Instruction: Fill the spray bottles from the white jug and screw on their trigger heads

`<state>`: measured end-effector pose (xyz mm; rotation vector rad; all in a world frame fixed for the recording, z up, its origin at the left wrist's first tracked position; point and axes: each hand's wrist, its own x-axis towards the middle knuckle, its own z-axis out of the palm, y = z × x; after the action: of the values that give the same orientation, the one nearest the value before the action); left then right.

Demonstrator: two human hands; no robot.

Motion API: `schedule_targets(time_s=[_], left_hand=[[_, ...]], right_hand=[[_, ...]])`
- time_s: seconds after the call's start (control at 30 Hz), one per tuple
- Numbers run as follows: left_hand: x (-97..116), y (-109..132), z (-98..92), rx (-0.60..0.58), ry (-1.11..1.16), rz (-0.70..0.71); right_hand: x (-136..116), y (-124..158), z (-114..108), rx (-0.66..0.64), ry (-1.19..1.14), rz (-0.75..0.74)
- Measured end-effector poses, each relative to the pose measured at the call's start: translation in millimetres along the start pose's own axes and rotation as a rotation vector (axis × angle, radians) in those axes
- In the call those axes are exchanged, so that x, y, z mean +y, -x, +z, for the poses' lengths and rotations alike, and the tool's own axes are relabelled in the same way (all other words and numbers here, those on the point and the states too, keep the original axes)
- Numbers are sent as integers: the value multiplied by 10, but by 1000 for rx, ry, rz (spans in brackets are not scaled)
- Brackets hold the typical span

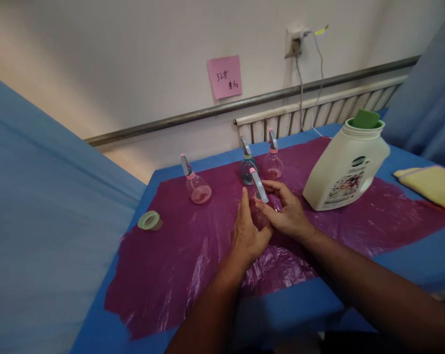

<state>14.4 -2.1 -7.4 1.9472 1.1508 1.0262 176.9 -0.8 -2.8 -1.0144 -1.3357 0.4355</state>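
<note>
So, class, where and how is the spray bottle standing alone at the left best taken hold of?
Probably grip the left spray bottle around its pink collar with thumb and fingers, coming from the near side. The collar is a narrow neck between the rounded body and the spray head; the bottle stands on its base, with flat purple sheet in front of it.

Held spray bottle [260, 191]: body largely covered by the left hand [247, 231] and right hand [289, 214]; fill level could not be told.
Forearms: cut off at the lower and right edges.
Blue-green bottle [246, 168]: right side partly covered by the held bottle's head.
White jug [344, 169]: small label print illegible.
Green piece [366, 119]: lower end hidden inside the jug's mouth.
Yellow cloth [434, 184]: cut off at the right edge.
Radiator [320, 109]: lower part hidden behind the table [303, 299].
</note>
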Motion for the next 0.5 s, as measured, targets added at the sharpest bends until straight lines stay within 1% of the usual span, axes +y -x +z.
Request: schedule_targets(time_s=[0.1, 0.23, 0.37, 0.5], left_hand=[[7, -3, 0, 1, 0, 2], [-2, -7, 0, -1, 13, 1], [-13, -8, 0, -6, 11, -2], [-29, -4, 12, 13, 39, 19]], right_hand=[[19, -2, 1, 0, -33, 23], [-24, 1, -26, -78, -69, 52], [-104, -12, -60, -126, 29, 36], [-145, -41, -69, -123, 102, 14]])
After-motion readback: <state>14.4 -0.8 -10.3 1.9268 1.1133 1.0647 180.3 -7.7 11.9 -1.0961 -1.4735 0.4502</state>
